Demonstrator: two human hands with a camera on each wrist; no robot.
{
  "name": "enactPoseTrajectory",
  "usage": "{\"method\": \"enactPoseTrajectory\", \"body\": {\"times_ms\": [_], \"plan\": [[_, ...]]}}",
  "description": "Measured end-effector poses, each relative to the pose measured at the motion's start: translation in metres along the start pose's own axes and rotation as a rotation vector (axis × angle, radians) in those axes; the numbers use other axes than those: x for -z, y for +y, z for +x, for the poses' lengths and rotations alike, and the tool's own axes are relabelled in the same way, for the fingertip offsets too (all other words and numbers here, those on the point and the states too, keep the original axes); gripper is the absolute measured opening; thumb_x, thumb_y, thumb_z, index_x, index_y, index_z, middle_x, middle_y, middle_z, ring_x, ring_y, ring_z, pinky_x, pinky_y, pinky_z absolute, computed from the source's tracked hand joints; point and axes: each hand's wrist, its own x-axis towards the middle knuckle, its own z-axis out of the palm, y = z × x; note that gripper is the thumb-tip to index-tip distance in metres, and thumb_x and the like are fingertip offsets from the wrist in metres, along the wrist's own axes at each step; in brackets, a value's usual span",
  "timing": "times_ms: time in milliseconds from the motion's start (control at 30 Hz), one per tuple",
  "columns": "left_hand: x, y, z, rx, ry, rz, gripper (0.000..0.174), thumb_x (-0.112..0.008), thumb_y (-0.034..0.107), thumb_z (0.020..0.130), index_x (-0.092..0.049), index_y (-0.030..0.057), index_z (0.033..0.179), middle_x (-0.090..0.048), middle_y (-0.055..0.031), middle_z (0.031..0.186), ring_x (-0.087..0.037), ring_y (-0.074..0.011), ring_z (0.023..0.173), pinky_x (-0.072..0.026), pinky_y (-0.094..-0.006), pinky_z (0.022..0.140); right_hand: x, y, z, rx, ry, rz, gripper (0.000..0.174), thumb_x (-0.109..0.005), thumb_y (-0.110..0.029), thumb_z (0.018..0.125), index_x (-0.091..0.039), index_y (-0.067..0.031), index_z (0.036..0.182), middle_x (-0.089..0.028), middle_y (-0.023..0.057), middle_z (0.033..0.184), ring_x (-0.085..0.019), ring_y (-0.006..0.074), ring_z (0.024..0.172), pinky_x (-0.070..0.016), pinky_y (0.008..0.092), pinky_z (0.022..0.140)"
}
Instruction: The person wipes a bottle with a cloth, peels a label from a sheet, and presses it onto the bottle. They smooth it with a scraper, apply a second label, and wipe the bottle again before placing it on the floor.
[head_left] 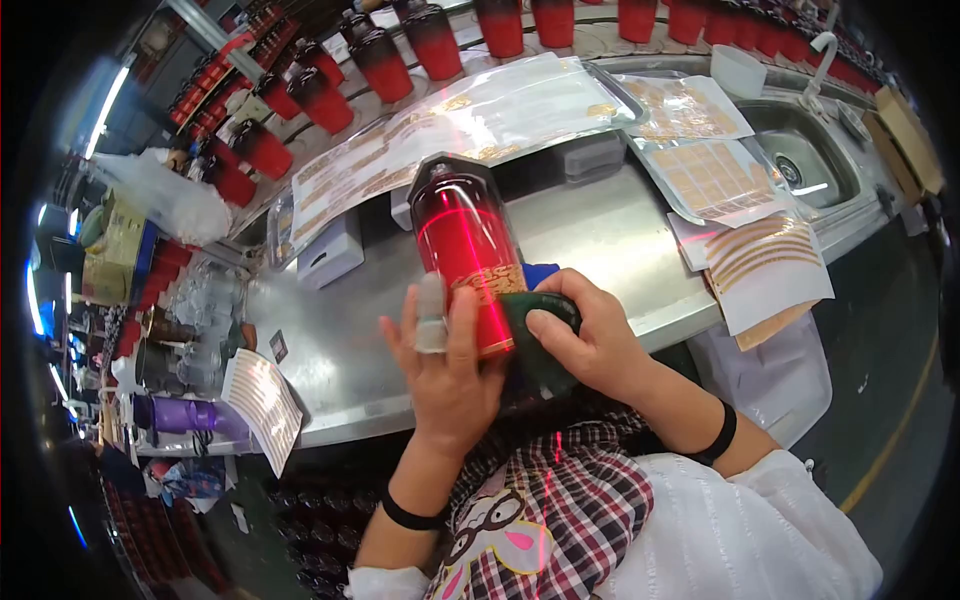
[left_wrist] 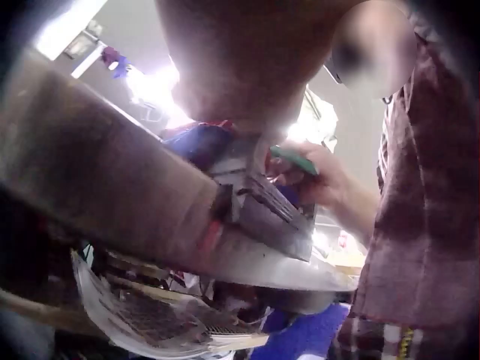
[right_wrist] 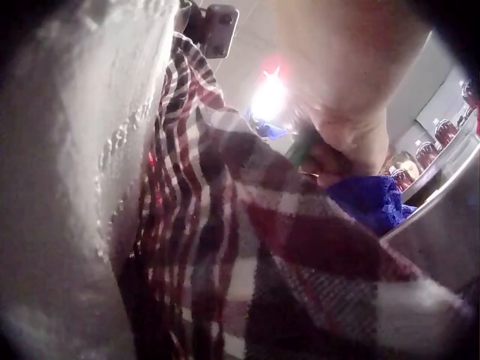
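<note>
A glossy red bottle (head_left: 465, 235), dark at its neck, lies in a dark cradle (head_left: 505, 215) with its base toward the person. Gold patterned decoration (head_left: 500, 280) covers part of its side near the base. My left hand (head_left: 445, 385) is at the bottle's lower left with fingers extended along the glass; a pale cover sits on one finger. My right hand (head_left: 595, 340) grips a dark green flat scraper (head_left: 543, 310) by the bottle's lower right, its edge close to the decoration. A blue cloth (head_left: 541, 273) shows behind the scraper.
Sheets of gold decals (head_left: 440, 115) lie along the back of the metal table (head_left: 590, 235), with more decal sheets (head_left: 710, 180) at right beside a sink (head_left: 805, 150). A striped sheet (head_left: 262, 400) overhangs the left front edge. Red bottles (head_left: 380, 65) line the back.
</note>
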Motion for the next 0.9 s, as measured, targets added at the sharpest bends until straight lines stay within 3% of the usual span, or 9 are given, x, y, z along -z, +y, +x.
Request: {"method": "enactPoseTrajectory", "body": {"times_ms": [67,167,300,400,500,533,667,767,900], "plan": [[0.008,0.007,0.017,-0.046,-0.073,0.087,0.065,-0.068,0.027,0.088,-0.044,0.0038,0.143,-0.049,-0.0196,0.143,-0.044,-0.0411,0.135,-0.0164,-0.0598,0.116,0.0,0.0,-0.001,-0.049,-0.014,0.011,0.025,-0.065,-0.019,0.09,-0.057,0.0006,0.103,-0.061,0.0067,0.081,-0.057,0.0113,0.074,-0.0485,0.0286,0.067],[-0.008,-0.009,0.0,-0.009,-0.005,-0.054,0.064,-0.068,0.022,0.087,-0.044,0.0034,0.143,-0.049,-0.0192,0.143,-0.044,-0.041,0.135,-0.017,-0.06,0.116,0.002,0.002,0.002,-0.034,-0.005,-0.003,0.026,-0.066,-0.019,0.089,-0.057,0.0006,0.103,-0.061,0.0067,0.082,-0.057,0.0115,0.075,-0.0487,0.029,0.067],[-0.009,-0.016,-0.018,0.175,0.002,-0.239,0.069,-0.072,0.027,0.085,-0.043,0.0027,0.143,-0.048,-0.0226,0.142,-0.043,-0.0419,0.135,-0.0177,-0.0596,0.116,0.003,0.001,0.001,-0.017,-0.009,-0.002,0.025,-0.065,-0.019,0.09,-0.057,0.0006,0.103,-0.061,0.0062,0.082,-0.057,0.0117,0.075,-0.0488,0.0293,0.068],[0.008,0.007,0.011,0.003,-0.002,0.004,0.074,-0.073,0.027,0.085,-0.038,-0.0033,0.144,-0.048,-0.0228,0.143,-0.044,-0.0376,0.136,-0.0162,-0.0547,0.118,0.002,0.004,0.002,-0.007,-0.005,-0.02,0.024,-0.065,-0.019,0.09,-0.058,0.0005,0.102,-0.061,0.0065,0.082,-0.057,0.0119,0.075,-0.0487,0.0295,0.068],[-0.002,-0.005,0.01,-0.058,-0.019,0.019,0.076,-0.073,0.028,0.085,-0.038,-0.0035,0.144,-0.048,-0.0228,0.142,-0.044,-0.0374,0.135,-0.0158,-0.0552,0.118,0.002,0.004,0.002,0.002,-0.002,-0.017,0.024,-0.065,-0.018,0.09,-0.058,0.0003,0.102,-0.061,0.0068,0.082,-0.057,0.012,0.074,-0.0486,0.0296,0.067],[-0.006,-0.012,0.001,0.005,-0.015,-0.058,0.073,-0.069,0.038,0.088,-0.04,0.0022,0.145,-0.049,-0.0229,0.142,-0.044,-0.04,0.135,-0.0176,-0.0579,0.116,0.002,0.004,0.002,0.017,-0.004,-0.031,0.023,-0.065,-0.018,0.09,-0.058,0.0004,0.102,-0.061,0.0068,0.081,-0.057,0.0119,0.074,-0.0485,0.0294,0.067],[-0.002,-0.017,-0.014,0.156,-0.066,-0.249,0.076,-0.068,0.039,0.088,-0.036,0.0031,0.148,-0.047,-0.0232,0.144,-0.043,-0.0398,0.136,-0.0172,-0.0577,0.116,0.005,0.001,0.001,-0.003,-0.011,-0.039,0.023,-0.065,-0.017,0.089,-0.057,0.0011,0.102,-0.061,0.0066,0.079,-0.056,0.0114,0.073,-0.0476,0.0276,0.066],[0.011,0.006,0.016,0.005,-0.043,0.031,0.08,-0.074,0.025,0.082,-0.035,0.0013,0.148,-0.045,-0.0238,0.145,-0.042,-0.0386,0.137,-0.0192,-0.0556,0.117,0.001,0.004,0.002,0.032,0.001,-0.032,0.024,-0.065,-0.019,0.089,-0.058,0.0003,0.102,-0.063,0.0104,0.076,-0.061,0.0174,0.069,-0.0492,0.0317,0.064],[0.0,-0.011,0.01,-0.039,-0.086,-0.026,0.088,-0.078,0.027,0.078,-0.032,0.003,0.149,-0.036,-0.0241,0.151,-0.034,-0.0415,0.141,-0.0149,-0.0568,0.117,0.002,0.01,0.001,0.048,0.003,-0.025,0.025,-0.065,-0.02,0.089,-0.058,-0.0001,0.102,-0.064,0.012,0.075,-0.063,0.0194,0.067,-0.0499,0.0334,0.064]]}}
